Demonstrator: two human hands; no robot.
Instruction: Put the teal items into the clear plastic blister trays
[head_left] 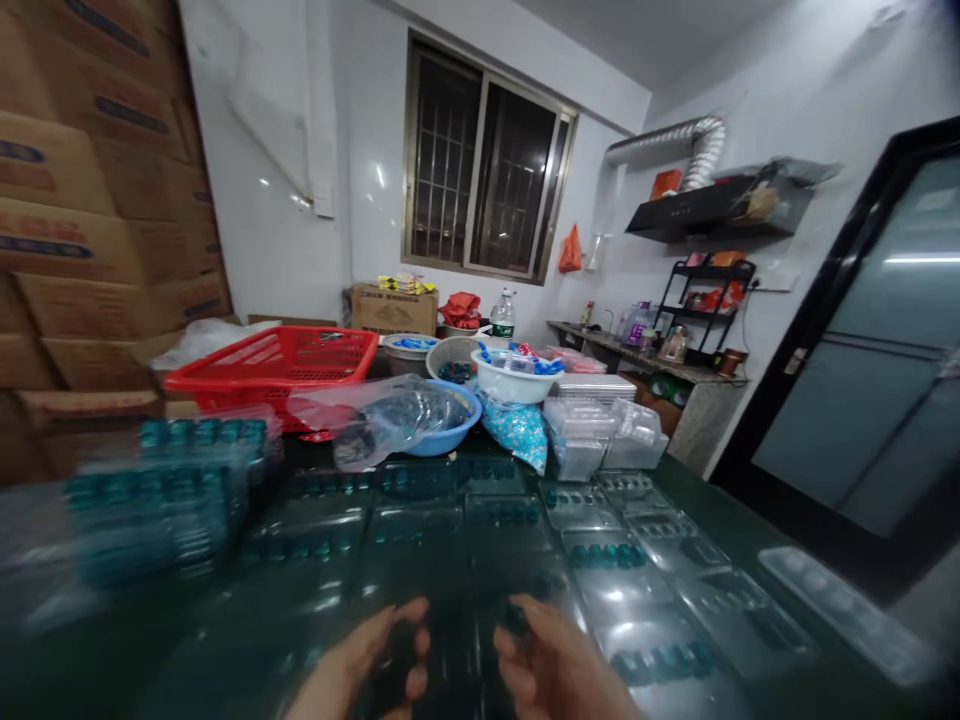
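My left hand (pixel 367 665) and my right hand (pixel 551 665) sit at the bottom edge, close together over a dark green table (pixel 750 520). Both are smeared by motion with fingers curled inward toward each other. Something dark shows between them, too blurred to name. Under and ahead of my hands lie several clear plastic blister trays (pixel 600 555), some with rows of small teal pieces in their pockets. A stack of filled trays (pixel 161 490) stands to the left.
A red basket (pixel 277 365), a blue bowl (pixel 442 420) with clear plastic, a white bowl (pixel 514 380), a bag of blue pieces (pixel 517 430) and stacked empty trays (pixel 600 425) stand behind. Cardboard boxes (pixel 90 200) line the left wall. A dark door (pixel 862 380) is right.
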